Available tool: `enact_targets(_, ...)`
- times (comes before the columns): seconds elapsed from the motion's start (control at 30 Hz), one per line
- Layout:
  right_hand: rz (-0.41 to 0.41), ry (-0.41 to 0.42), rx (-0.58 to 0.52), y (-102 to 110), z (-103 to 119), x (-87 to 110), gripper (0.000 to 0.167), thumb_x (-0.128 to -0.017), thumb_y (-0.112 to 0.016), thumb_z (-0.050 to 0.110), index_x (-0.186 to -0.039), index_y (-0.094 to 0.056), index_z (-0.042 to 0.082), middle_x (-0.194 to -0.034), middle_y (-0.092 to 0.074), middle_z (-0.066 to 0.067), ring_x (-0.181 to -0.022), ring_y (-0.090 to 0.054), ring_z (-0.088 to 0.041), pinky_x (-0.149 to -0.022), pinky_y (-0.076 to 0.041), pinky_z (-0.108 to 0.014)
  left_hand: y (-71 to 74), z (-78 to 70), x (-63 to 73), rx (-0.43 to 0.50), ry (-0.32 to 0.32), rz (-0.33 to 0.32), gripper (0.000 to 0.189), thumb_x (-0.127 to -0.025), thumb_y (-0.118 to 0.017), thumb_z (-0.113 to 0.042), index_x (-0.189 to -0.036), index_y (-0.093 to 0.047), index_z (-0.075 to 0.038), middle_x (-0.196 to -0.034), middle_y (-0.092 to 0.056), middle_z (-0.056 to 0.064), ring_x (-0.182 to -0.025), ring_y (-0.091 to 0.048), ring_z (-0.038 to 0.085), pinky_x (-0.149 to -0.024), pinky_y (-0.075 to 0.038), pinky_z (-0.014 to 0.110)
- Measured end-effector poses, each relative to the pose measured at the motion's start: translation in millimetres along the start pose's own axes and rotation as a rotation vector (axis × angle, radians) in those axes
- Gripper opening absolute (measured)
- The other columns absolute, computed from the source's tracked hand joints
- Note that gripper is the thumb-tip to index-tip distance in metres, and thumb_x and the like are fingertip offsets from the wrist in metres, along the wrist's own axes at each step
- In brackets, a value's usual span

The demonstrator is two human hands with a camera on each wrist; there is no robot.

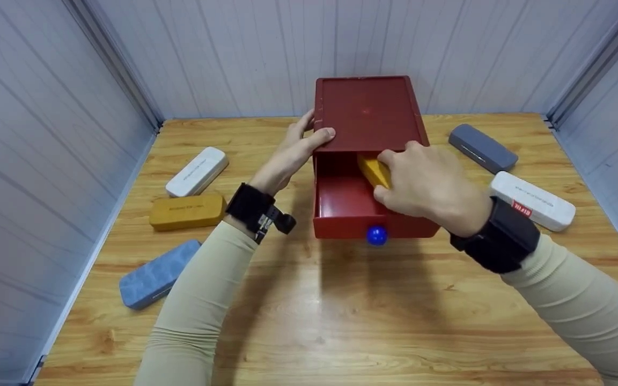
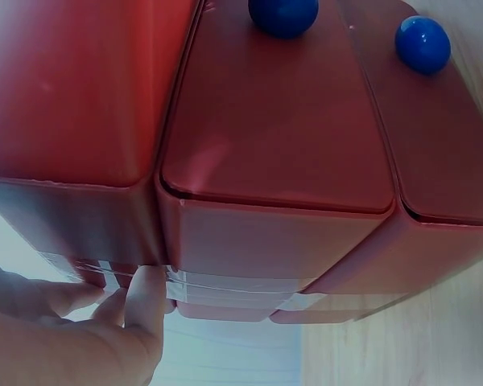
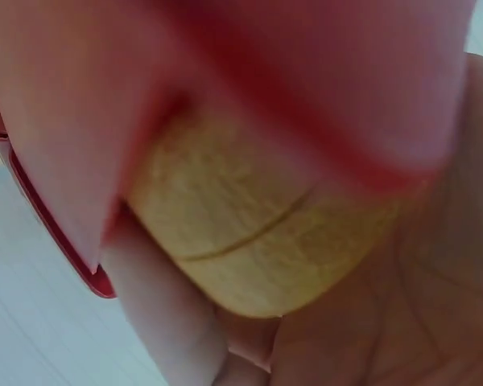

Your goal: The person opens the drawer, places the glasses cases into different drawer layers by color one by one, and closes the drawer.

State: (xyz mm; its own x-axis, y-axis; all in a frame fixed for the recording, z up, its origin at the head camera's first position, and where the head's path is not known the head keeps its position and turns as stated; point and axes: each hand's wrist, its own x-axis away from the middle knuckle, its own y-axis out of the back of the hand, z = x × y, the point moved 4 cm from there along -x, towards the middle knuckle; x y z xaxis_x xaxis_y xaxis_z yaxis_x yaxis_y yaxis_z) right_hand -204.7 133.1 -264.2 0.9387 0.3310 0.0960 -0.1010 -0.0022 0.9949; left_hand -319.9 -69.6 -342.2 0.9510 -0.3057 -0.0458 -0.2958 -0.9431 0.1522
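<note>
The head view shows a dark-red plastic drawer unit [image 1: 367, 112] on a wood-grain table [image 1: 314, 321], its top drawer [image 1: 336, 226] pulled out towards six o'clock with a round blue knob [image 1: 377, 235]. A mustard-yellow oblong case [image 1: 372, 170] lies tilted within that drawer, partly covered by the right hand [image 1: 427, 182], which pinches it between thumb and fingers, the grip only as wide as the case. The left hand [image 1: 293, 155] meets the unit at nine o'clock, thumb on top, fingers extended against the side.

Only the left wrist view reveals two closed drawers beneath, with more blue knobs [image 2: 423, 44], and clear tape [image 2: 233, 285] along the side. The right wrist view adds the held case's end and its dark seam.

Around the unit, a grey case [image 1: 483, 149] lies at three o'clock, a white case [image 1: 532, 201] at half past three, a blue case [image 1: 156, 276] at eight, a second mustard case [image 1: 188, 213] at half past eight and another white case [image 1: 197, 171] at nine. Their small printing is illegible, as is the red wrist tag [image 1: 522, 208].
</note>
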Motion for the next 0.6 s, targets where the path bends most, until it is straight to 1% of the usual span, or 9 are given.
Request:
enact_targets(0.07, -0.001, -0.012, 0.016, -0.8, 0.6, 1.1, 0.056, -0.099, -0.061, 0.039, -0.144, -0.062, 0.005, -0.115, -0.062, -0.025, -0.095, -0.064, -0.040, -0.071, -0.055, -0.050, 0.2, 0.0, -0.3, -0.007, 0.003, -0.005, 0.088, -0.098, -0.067, -0.037, -0.170, -0.025, -0.012, -0.156, -0.043, 0.014, -0.136, -0.050, 0.023, -0.115, -0.040, 0.033)
enact_targets(0.13, -0.005, -0.024, 0.039, -1.3, 1.9, 2.0, 0.055, -0.099, -0.062, 0.040, -0.140, -0.064, 0.004, -0.118, -0.059, -0.027, -0.090, -0.065, -0.041, -0.072, -0.057, -0.051, 0.3, 0.0, -0.4, -0.010, 0.000, -0.005, 0.087, -0.098, -0.067, -0.037, -0.170, -0.025, -0.012, -0.156, -0.043, 0.014, -0.137, -0.048, 0.024, -0.116, -0.040, 0.034)
enact_targets(0.27, -0.010, -0.050, 0.080, -2.1, 4.4, 2.2, 0.052, -0.099, -0.063, 0.044, -0.128, -0.067, 0.001, -0.115, -0.054, -0.025, -0.078, -0.064, -0.039, -0.068, -0.058, -0.051, 0.7, 0.9, -0.5, -0.019, 0.006, -0.001, 0.087, -0.098, -0.067, -0.039, -0.170, -0.025, -0.014, -0.158, -0.040, 0.014, -0.142, -0.042, 0.024, -0.118, -0.039, 0.034)
enact_targets(0.33, -0.015, -0.052, 0.099, -2.5, 5.4, 2.2, 0.052, -0.099, -0.063, 0.044, -0.123, -0.067, -0.001, -0.113, -0.055, -0.026, -0.079, -0.065, -0.041, -0.069, -0.059, -0.052, 0.9, 1.2, -0.3, -0.020, 0.010, 0.003, 0.088, -0.098, -0.066, -0.040, -0.170, -0.024, -0.014, -0.158, -0.039, 0.013, -0.144, -0.038, 0.023, -0.117, -0.039, 0.033)
enact_targets(0.43, -0.018, -0.051, 0.121, -3.0, 6.7, 2.8, 0.052, -0.100, -0.062, 0.044, -0.120, -0.066, -0.004, -0.112, -0.056, -0.028, -0.084, -0.067, -0.044, -0.073, -0.061, -0.054, 1.3, 2.4, -0.1, -0.012, 0.019, 0.007, 0.091, -0.097, -0.066, -0.042, -0.171, -0.022, -0.014, -0.158, -0.038, 0.012, -0.145, -0.034, 0.022, -0.115, -0.040, 0.032)
enact_targets(0.5, -0.024, -0.051, 0.126, -3.5, 6.7, 2.6, 0.053, -0.100, -0.062, 0.043, -0.120, -0.066, -0.006, -0.112, -0.057, -0.029, -0.087, -0.068, -0.046, -0.075, -0.061, -0.055, 1.6, 2.4, 0.2, -0.011, 0.018, 0.006, 0.091, -0.096, -0.066, -0.042, -0.171, -0.022, -0.013, -0.158, -0.037, 0.012, -0.145, -0.032, 0.022, -0.114, -0.041, 0.031)
enact_targets(0.6, -0.029, -0.057, 0.134, -4.0, 6.0, 2.3, 0.055, -0.099, -0.063, 0.045, -0.122, -0.066, -0.006, -0.112, -0.057, -0.029, -0.092, -0.066, -0.048, -0.078, -0.061, -0.056, 1.5, 2.1, 0.3, -0.010, 0.013, 0.001, 0.092, -0.096, -0.067, -0.042, -0.170, -0.022, -0.013, -0.158, -0.038, 0.013, -0.144, -0.035, 0.023, -0.113, -0.041, 0.032)
